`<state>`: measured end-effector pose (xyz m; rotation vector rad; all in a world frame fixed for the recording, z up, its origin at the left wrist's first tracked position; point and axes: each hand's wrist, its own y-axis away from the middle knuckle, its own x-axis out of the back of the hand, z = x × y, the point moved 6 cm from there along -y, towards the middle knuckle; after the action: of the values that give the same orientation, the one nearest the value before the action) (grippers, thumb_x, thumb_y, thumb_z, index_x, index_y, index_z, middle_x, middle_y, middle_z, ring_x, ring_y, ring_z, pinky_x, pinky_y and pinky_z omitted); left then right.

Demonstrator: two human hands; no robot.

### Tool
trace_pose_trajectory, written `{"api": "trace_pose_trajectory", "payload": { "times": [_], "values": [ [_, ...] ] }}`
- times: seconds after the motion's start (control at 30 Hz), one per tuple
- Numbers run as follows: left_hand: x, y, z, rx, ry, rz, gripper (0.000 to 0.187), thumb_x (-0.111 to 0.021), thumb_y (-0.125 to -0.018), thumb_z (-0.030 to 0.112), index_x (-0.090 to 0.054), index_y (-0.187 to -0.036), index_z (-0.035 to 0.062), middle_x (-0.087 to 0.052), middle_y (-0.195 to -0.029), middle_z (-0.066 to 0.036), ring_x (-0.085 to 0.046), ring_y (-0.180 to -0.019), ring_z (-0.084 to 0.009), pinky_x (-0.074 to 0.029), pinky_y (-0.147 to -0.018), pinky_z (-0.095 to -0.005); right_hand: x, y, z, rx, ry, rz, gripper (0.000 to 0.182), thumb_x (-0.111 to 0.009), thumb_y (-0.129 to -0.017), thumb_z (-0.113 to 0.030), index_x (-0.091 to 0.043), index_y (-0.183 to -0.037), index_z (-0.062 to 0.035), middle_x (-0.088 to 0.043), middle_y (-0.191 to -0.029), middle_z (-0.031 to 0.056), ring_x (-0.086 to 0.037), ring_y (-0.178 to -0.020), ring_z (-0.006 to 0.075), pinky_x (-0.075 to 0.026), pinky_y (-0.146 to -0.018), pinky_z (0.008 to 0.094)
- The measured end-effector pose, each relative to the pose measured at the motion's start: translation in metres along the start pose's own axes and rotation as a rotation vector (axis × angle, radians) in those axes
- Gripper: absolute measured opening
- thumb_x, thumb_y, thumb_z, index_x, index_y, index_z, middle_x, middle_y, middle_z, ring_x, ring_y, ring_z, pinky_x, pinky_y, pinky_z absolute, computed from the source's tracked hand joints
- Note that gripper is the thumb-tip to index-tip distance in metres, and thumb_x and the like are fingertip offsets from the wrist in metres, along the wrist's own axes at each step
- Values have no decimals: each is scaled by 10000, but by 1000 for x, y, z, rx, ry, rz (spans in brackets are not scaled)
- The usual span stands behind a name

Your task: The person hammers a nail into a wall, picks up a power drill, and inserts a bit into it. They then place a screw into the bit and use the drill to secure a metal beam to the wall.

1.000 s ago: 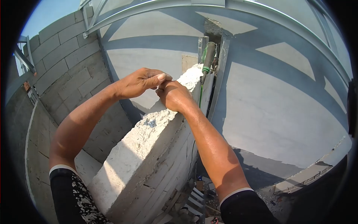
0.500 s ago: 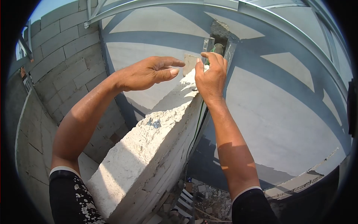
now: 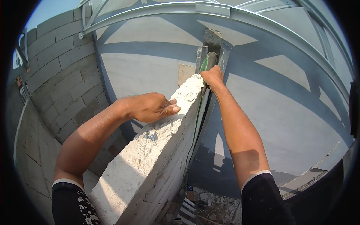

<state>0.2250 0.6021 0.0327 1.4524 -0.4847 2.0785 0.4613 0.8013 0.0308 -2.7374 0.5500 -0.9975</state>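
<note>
A rough-topped white block wall (image 3: pixel 129 165) runs away from me down the middle. My left hand (image 3: pixel 155 107) is over its crest with the fingers curled and the thumb close to the index finger; whatever they hold, if anything, is hidden. At the far end, my right hand (image 3: pixel 213 78) is closed beside the wall's right edge, its fingertips out of sight. Just above it a green strip (image 3: pixel 204 63) lies against a grey pipe (image 3: pixel 212 58) in a metal channel. A thin green line (image 3: pixel 197 120) runs down the wall's right side below that hand.
A metal beam (image 3: pixel 150 12) arches across the top. Grey rendered wall (image 3: pixel 262 112) fills the right, bare blockwork (image 3: pixel 60 71) the left. A small flat board (image 3: pixel 185 74) stands past the crest. Far below lie rubble (image 3: pixel 225 210) and a ladder-like frame (image 3: pixel 187 212).
My left hand has come down toward the wall's top and its fingers have curled in. My right hand has turned and lowered slightly, closing at the wall's far right edge.
</note>
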Motion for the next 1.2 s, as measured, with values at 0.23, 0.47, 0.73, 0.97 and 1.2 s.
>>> {"api": "trace_pose_trajectory", "payload": {
  "times": [0.23, 0.47, 0.73, 0.97, 1.2],
  "values": [
    [-1, -4, -3, 59, -3, -47, 839, -348, -1086, 672, -711, -1311, -50, -583, -1509, -262, -510, -1457, -418, -500, -1150, -458, -6, -1, 14, 50, -199, 366, 584, -733, -861, -175, -581, -1374, 56, -721, -1251, 286, -688, -1220, 437, -537, -1060, 489],
    [-2, -9, -8, 99, -36, -38, 842, -356, -1086, 668, -732, -1253, -67, -615, -1461, -278, -528, -1436, -429, -504, -1147, -461, 23, 42, 47, 301, -505, 539, 486, -732, -914, -142, -611, -1335, 68, -740, -1149, 212, -728, -1062, 350, -546, -971, 434],
    [-1, -8, -11, 75, -71, -15, 832, -369, -1087, 660, -750, -1214, -70, -616, -1450, -295, -549, -1420, -425, -509, -1144, -472, 94, 175, 96, 361, -1082, 340, 393, -724, -1003, -122, -599, -1343, 33, -692, -1168, 150, -736, -941, 204, -606, -772, 317],
    [0, -10, -2, 41, -96, -8, 796, -392, -1084, 651, -747, -1264, -39, -669, -1377, -292, -606, -1365, -425, -539, -1101, -509, 141, 257, 141, 299, -1054, 197, 511, -702, -1039, -239, -551, -1409, 81, -669, -1333, 258, -749, -803, 233, -650, -725, 331],
    [29, 7, 10, 41, -148, -26, 694, -561, -1047, 608, -753, -1289, -13, -766, -1234, -226, -745, -1155, -359, -601, -990, -463, 181, 315, 172, 342, -951, 159, 650, -673, -1049, -310, -449, -1511, 88, -629, -1358, 292, -709, -1107, 304, -654, -864, 437]
  ]
}}
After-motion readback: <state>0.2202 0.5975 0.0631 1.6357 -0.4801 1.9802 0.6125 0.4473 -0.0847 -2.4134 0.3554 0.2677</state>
